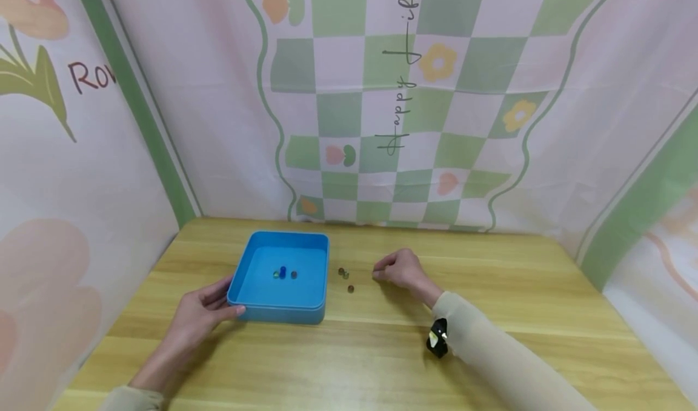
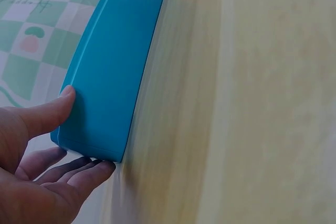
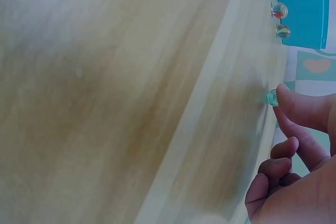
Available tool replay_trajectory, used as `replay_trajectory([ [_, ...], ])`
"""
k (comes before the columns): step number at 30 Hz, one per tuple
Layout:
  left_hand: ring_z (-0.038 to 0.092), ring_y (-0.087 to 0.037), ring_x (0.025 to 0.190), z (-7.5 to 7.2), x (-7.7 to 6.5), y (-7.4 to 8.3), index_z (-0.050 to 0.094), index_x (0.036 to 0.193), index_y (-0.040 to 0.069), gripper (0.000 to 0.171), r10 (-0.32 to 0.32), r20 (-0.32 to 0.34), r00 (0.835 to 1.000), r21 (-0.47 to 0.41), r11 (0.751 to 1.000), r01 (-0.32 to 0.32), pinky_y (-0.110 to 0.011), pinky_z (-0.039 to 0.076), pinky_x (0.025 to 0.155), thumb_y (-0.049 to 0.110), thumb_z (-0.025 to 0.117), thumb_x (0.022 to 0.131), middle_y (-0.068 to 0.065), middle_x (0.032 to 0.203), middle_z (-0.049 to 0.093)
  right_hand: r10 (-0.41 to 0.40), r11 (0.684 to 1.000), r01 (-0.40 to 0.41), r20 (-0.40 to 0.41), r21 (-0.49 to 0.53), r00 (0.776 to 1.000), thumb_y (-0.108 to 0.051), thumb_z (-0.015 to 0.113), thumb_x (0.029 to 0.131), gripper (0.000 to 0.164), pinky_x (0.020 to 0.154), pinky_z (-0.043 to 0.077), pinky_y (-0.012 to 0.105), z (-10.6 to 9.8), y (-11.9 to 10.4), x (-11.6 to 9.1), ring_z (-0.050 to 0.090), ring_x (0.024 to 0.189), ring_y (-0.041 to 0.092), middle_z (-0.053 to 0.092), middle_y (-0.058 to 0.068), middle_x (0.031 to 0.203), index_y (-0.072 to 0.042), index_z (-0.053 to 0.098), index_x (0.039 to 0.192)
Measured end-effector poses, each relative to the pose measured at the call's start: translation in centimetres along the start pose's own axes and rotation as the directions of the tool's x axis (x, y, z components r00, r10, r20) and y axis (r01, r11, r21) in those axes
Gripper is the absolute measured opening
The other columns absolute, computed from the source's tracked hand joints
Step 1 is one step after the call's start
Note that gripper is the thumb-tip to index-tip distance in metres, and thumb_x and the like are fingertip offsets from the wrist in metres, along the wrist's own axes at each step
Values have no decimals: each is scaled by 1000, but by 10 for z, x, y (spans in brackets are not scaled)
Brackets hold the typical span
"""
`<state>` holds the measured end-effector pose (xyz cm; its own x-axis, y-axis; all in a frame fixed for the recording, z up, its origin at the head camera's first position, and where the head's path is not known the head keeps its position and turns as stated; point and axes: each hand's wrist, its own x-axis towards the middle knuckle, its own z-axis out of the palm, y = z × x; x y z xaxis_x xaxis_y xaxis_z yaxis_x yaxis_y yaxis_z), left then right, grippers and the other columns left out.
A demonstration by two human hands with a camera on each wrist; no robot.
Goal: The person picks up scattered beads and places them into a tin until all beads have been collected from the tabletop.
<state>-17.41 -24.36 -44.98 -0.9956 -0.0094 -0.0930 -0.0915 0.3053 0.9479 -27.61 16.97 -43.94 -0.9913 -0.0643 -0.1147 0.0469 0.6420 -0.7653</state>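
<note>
A square blue box (image 1: 278, 314), open at the top, stands on the table. My left hand (image 1: 197, 317) holds its near left corner, the thumb (image 2: 47, 114) against the front wall and the fingers along the left side. On the box floor lie two glass marbles (image 1: 294, 274) with a small dark blue peg-like piece (image 1: 282, 272) between them. To the right of the box, my right hand (image 1: 402, 270) pinches a small see-through green piece (image 3: 272, 97) between thumb and forefinger, close over the tabletop. Its exact shape is partly covered by the thumb.
Several loose marbles (image 1: 351, 288) lie on the wooden table (image 1: 382, 362) between the box and my right hand. A patterned curtain (image 1: 340, 114) hangs behind the table's far edge, with more cloth at both sides. A black device (image 1: 437, 338) sits on the right wrist.
</note>
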Motion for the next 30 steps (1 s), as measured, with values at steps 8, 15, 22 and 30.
replay_trajectory([
  [8,51,-43,139,0,0,0,41,157,-4,84,-5,-1,1000,-9,1000,5,-35,55,103,12,87,89,-29,157,42,9,1000,-9,4,1,1000,-9,86,88,10,91,58,43,-1,0,1,67,102,26,76,12,111,-5,83,97],
  [15,52,-43,139,0,0,-1,41,158,-2,84,-9,-2,1000,11,1000,9,-37,54,104,15,87,90,-28,157,42,10,1000,-10,11,11,1000,-9,86,88,10,92,58,44,-1,0,0,67,104,27,76,12,112,-5,83,97],
  [22,53,-43,138,0,0,-1,41,158,-2,85,-10,-7,1000,20,1000,10,-37,55,104,16,88,89,-28,157,43,-2,999,1,20,52,1000,-10,85,88,14,106,53,54,-4,-7,0,63,122,38,75,17,119,-5,83,101],
  [30,52,-43,138,1,0,-1,42,157,-3,84,-8,-4,1000,8,1000,8,-37,55,103,14,88,89,-29,157,43,-21,996,18,33,86,999,-11,83,91,14,113,47,56,-1,-23,2,59,131,41,74,18,124,-5,83,104],
])
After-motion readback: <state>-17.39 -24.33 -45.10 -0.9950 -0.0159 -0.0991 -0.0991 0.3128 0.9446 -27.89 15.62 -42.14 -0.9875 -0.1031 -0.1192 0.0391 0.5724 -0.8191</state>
